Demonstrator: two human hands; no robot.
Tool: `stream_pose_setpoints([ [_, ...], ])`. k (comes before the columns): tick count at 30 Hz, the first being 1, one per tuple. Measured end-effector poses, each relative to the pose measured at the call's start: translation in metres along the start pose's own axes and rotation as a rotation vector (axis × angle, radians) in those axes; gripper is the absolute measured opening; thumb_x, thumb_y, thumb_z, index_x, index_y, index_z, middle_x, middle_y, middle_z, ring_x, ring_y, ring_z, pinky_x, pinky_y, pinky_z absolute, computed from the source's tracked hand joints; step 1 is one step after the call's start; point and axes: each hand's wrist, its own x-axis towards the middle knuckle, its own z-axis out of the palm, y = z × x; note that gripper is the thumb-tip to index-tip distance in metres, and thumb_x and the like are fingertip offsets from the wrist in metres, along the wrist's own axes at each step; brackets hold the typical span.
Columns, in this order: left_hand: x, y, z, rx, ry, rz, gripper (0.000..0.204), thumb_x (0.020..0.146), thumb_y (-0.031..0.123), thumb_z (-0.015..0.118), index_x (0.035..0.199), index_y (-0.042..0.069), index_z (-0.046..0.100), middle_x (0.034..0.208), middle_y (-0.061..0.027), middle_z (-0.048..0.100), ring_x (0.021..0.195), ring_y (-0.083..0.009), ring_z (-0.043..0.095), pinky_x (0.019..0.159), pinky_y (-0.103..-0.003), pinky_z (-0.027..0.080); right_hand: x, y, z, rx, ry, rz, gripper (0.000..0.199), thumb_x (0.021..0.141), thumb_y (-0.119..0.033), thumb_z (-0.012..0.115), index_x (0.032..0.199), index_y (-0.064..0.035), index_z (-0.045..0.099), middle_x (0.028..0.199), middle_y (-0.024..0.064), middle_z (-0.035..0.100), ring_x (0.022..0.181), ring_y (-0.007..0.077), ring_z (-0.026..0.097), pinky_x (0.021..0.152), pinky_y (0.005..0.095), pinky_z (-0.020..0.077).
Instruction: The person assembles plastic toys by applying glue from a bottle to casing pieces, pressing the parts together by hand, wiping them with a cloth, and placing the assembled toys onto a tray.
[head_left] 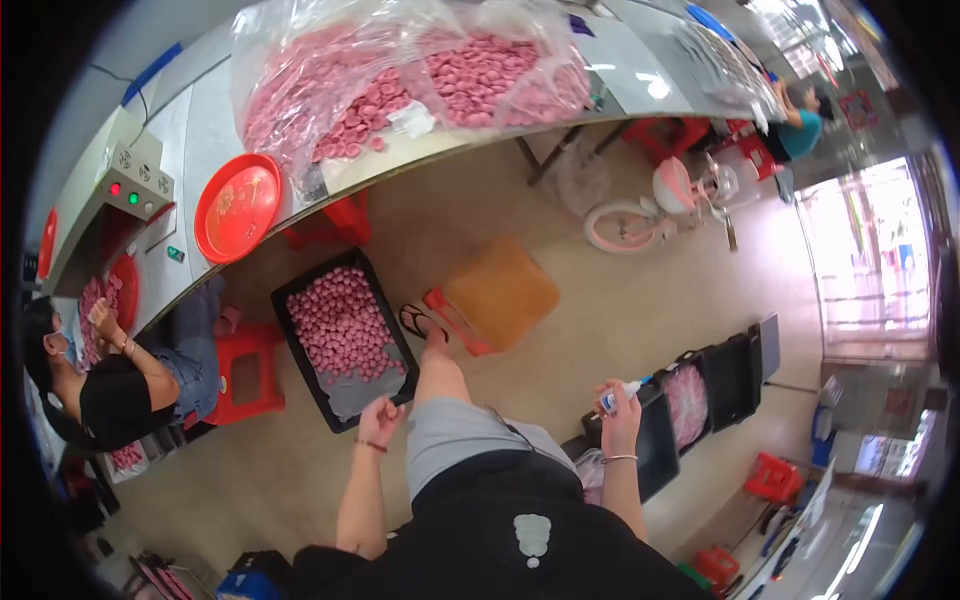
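My right hand (622,418) is wrapped round a small white bottle (608,402) with a blue tip, held up over the floor side. My left hand (380,420) is raised with its fingers curled together; whether anything is between them I cannot make out. It is nearest to a black tray (345,420) on the floor, which holds a heap of small round pink pieces (345,320) on a grey sheet. One of my feet, in a black flip-flop (412,320), stands beside that tray.
A stool (500,295) with a tan cushion stands ahead. The long table (400,170) carries bagged pink pieces (480,80), a red plate (238,208) and a machine (125,180) with lit buttons. A seated person (125,395) works at left. Black trays (732,380) and a bicycle (655,205) lie right.
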Motion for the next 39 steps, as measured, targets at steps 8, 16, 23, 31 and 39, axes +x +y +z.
stream_pose_setpoints([
  [8, 0.110, 0.126, 0.076, 0.055, -0.112, -0.045, 0.013, 0.083, 0.006, 0.045, 0.087, -0.002, 0.054, 0.069, -0.0066, 0.056, 0.063, -0.0140, 0.053, 0.079, -0.035, 0.048, 0.081, -0.039, 0.126, -0.103, 0.037, 0.090, 0.017, 0.086, -0.021, 0.051, 0.094, -0.0050, 0.053, 0.080, 0.0057, 0.058, 0.063, 0.0129, 0.054, 0.052, 0.0235, 0.0401],
  [16, 0.124, 0.154, 0.053, -0.035, 0.065, -0.049, 0.014, 0.080, 0.006, 0.049, 0.092, -0.001, 0.055, 0.073, -0.0056, 0.058, 0.066, -0.0147, 0.054, 0.083, -0.036, 0.047, 0.107, -0.044, 0.161, -0.201, 0.018, 0.114, 0.018, 0.085, -0.022, 0.052, 0.094, -0.0073, 0.054, 0.080, 0.0043, 0.059, 0.064, 0.0118, 0.055, 0.053, 0.0222, 0.0395],
  [23, 0.167, 0.140, 0.066, -0.109, -0.018, -0.117, 0.022, 0.082, 0.009, 0.049, 0.101, 0.000, 0.055, 0.082, -0.0071, 0.060, 0.071, -0.0151, 0.056, 0.082, -0.034, 0.046, 0.131, -0.070, 0.182, -0.315, 0.039, 0.116, 0.018, 0.084, -0.023, 0.054, 0.094, -0.0074, 0.054, 0.079, 0.0036, 0.059, 0.062, 0.0113, 0.055, 0.052, 0.0212, 0.0391],
  [31, 0.175, 0.198, 0.113, 0.324, -0.051, -0.130, 0.022, 0.083, 0.009, 0.046, 0.104, 0.004, 0.054, 0.090, -0.0055, 0.061, 0.074, -0.0109, 0.056, 0.070, -0.023, 0.046, 0.145, -0.081, 0.236, -0.373, -0.054, 0.008, 0.024, 0.085, -0.023, 0.055, 0.096, -0.0026, 0.054, 0.081, 0.0068, 0.061, 0.064, 0.0113, 0.056, 0.052, 0.0209, 0.0404],
  [39, 0.279, 0.208, 0.199, 0.919, -0.304, -0.135, 0.021, 0.082, 0.008, 0.049, 0.102, 0.004, 0.056, 0.093, -0.0038, 0.061, 0.078, -0.0092, 0.055, 0.068, -0.021, 0.043, 0.158, -0.075, 0.186, -0.220, 0.211, -0.121, 0.024, 0.087, -0.020, 0.051, 0.099, 0.0001, 0.052, 0.082, 0.0075, 0.059, 0.058, 0.0089, 0.050, 0.046, 0.0190, 0.0355],
])
